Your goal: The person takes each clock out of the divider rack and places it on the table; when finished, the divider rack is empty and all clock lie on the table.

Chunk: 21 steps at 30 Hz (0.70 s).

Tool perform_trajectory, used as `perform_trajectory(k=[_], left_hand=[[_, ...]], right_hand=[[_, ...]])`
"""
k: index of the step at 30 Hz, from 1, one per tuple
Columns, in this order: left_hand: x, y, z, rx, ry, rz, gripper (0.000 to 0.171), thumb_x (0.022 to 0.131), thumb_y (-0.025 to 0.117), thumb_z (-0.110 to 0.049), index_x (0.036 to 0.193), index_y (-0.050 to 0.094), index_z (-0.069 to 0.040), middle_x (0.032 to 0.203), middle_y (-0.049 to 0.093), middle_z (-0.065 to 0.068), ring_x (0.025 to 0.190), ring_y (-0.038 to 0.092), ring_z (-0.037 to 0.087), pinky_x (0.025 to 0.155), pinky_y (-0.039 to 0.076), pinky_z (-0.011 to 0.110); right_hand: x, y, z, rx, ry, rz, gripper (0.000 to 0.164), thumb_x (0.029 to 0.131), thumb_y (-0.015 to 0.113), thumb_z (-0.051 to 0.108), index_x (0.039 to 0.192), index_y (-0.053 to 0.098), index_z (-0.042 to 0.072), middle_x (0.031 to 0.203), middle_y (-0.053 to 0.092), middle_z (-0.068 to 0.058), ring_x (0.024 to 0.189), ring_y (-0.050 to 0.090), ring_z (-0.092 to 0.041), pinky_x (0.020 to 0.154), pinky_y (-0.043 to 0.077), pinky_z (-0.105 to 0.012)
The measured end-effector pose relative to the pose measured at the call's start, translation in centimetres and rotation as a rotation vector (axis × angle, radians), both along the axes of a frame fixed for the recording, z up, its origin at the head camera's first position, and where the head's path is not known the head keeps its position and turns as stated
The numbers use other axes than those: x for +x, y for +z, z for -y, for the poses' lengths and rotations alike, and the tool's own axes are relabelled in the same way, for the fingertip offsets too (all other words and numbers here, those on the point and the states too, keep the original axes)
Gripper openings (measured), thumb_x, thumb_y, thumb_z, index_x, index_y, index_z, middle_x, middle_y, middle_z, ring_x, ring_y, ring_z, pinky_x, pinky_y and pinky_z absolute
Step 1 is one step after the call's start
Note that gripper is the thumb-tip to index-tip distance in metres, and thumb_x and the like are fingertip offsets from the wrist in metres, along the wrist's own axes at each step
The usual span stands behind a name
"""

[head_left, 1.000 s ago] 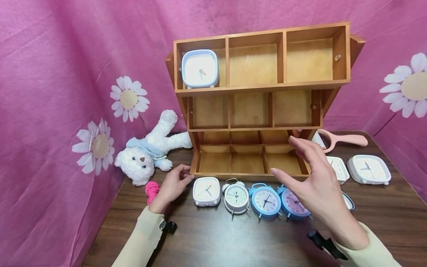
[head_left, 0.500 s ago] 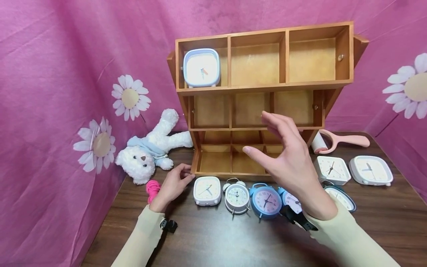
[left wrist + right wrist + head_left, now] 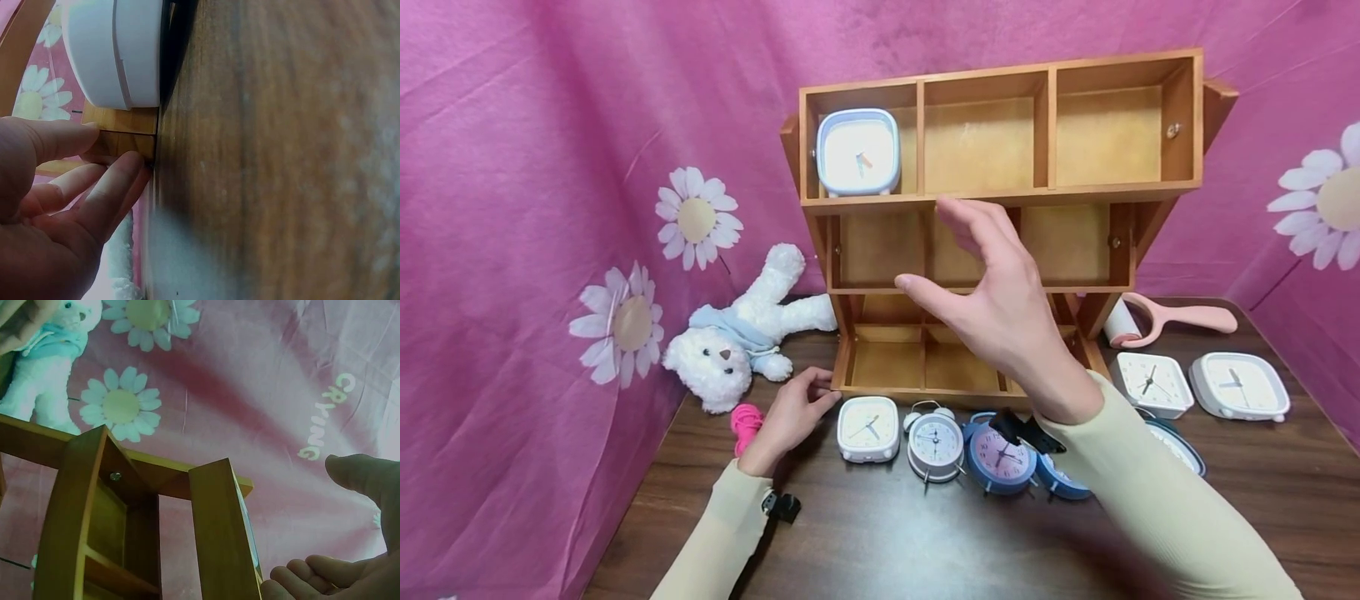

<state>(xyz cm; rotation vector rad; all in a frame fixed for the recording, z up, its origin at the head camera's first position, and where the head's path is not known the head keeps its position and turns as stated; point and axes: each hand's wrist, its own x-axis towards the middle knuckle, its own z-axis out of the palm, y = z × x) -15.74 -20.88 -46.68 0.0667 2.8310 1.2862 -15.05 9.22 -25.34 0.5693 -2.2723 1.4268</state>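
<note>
A wooden tiered shelf (image 3: 1000, 198) with open compartments stands at the back. A square clock with a pale blue rim (image 3: 858, 152) sits in its top left compartment. My left hand (image 3: 790, 417) grips the shelf's bottom left corner; in the left wrist view its thumb and fingers (image 3: 119, 175) meet the wood from two sides. Raised before the middle tier, my right hand (image 3: 1000, 304) holds nothing, its thumb and fingers spread apart. Along the shelf's front stand a white square clock (image 3: 868, 429), a white twin-bell alarm clock (image 3: 936, 442) and a blue alarm clock (image 3: 1000, 457).
A second blue alarm clock (image 3: 1063, 479) is partly behind my right sleeve. Further right are more clocks, including a white one (image 3: 1240, 386), and a pink lint roller (image 3: 1187, 317). A white teddy bear (image 3: 715, 362) and pink yarn (image 3: 746, 423) lie at left.
My right hand has moved left and up, from the shelf's lower right side to before its middle tier. The left hand stays at the corner.
</note>
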Motion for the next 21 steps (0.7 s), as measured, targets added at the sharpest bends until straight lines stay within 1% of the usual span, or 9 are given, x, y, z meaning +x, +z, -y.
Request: perform_trajectory(k=[6,11,13,17,21], left_hand=[[0.0,0.0,0.1,0.004,-0.003,-0.003,0.029,0.106,0.077,-0.014,0.134,0.073,-0.005,0.116,0.083,0.012,0.11,0.079,0.025,0.099,0.062,0.047],[-0.1,0.2,0.1,0.004,0.003,-0.011,0.029,0.106,0.077,-0.014,0.133,0.073,-0.005,0.116,0.083,0.013,0.111,0.078,0.026,0.099,0.062,0.047],[-0.1,0.2,0.1,0.004,0.003,-0.01,0.029,0.106,0.077,-0.014,0.133,0.073,-0.005,0.116,0.083,0.012,0.111,0.078,0.026,0.099,0.062,0.047],[-0.1,0.2,0.0,0.007,-0.002,-0.004,0.029,0.107,0.077,-0.015,0.133,0.073,-0.005,0.117,0.083,0.012,0.111,0.079,0.026,0.1,0.062,0.047],[0.0,0.1,0.0,0.001,0.001,0.001,0.029,0.107,0.076,-0.015,0.134,0.073,-0.006,0.117,0.083,0.012,0.112,0.078,0.026,0.1,0.062,0.047]], right_hand=[[-1.6,1.3,1.7,0.032,-0.008,-0.011,0.084,0.091,0.095,0.034,0.163,0.056,0.014,0.159,0.059,-0.004,0.151,0.055,-0.019,0.131,0.042,-0.04],[-3.1,2.2,3.5,0.013,-0.01,-0.018,0.087,0.091,0.094,0.036,0.164,0.054,0.011,0.159,0.057,-0.008,0.146,0.058,-0.023,0.127,0.045,-0.038],[-3.6,2.4,4.2,0.008,-0.023,-0.031,0.087,0.091,0.094,0.036,0.164,0.054,0.011,0.157,0.057,-0.01,0.143,0.058,-0.024,0.124,0.047,-0.039],[-4.5,2.7,5.2,0.015,-0.082,-0.065,0.088,0.091,0.094,0.035,0.164,0.053,0.009,0.153,0.056,-0.012,0.142,0.055,-0.026,0.121,0.046,-0.04],[-5.6,3.1,6.1,0.025,-0.113,-0.103,0.094,0.091,0.094,0.034,0.167,0.047,0.005,0.157,0.053,-0.014,0.145,0.053,-0.025,0.126,0.043,-0.032]])
